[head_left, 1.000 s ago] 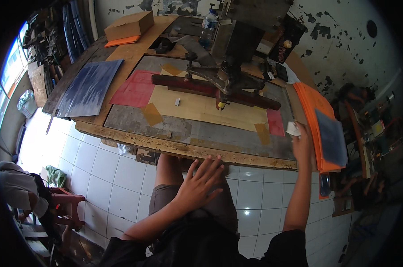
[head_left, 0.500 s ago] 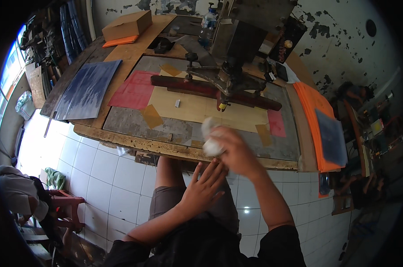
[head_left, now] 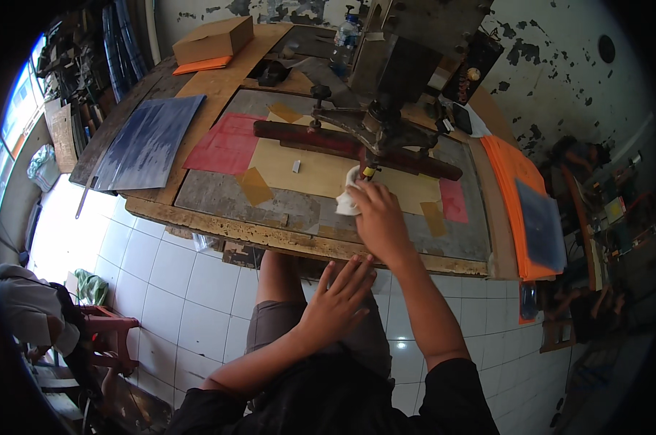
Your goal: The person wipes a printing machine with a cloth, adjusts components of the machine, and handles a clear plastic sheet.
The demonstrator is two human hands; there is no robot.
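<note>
Bunched in my right hand (head_left: 381, 223) is a white cloth (head_left: 347, 203), held against the cream sheet (head_left: 317, 174) just below the yellow-ended fitting (head_left: 369, 172) of a press. My left hand (head_left: 335, 299) has its fingers spread, with the tips near the front wooden edge (head_left: 299, 235) of the worktable; whether they touch it I cannot tell. Brown tape (head_left: 255, 187) and pink sheets (head_left: 226, 145) border the cream sheet on a grey metal plate (head_left: 291, 204). A small pale rectangular piece (head_left: 296, 167) lies left of the cloth.
The press's dark red crossbar (head_left: 299, 135) spans the sheet. Translucent bluish plastic sheets (head_left: 150, 141) lie left, an orange stack (head_left: 505, 174) right. A cardboard box (head_left: 213, 41) and water bottle (head_left: 344, 43) stand behind. One person (head_left: 34, 304) sits at left.
My right hand has moved the white cloth away from the front edge and up to the press fitting. My left hand has stayed near the edge.
</note>
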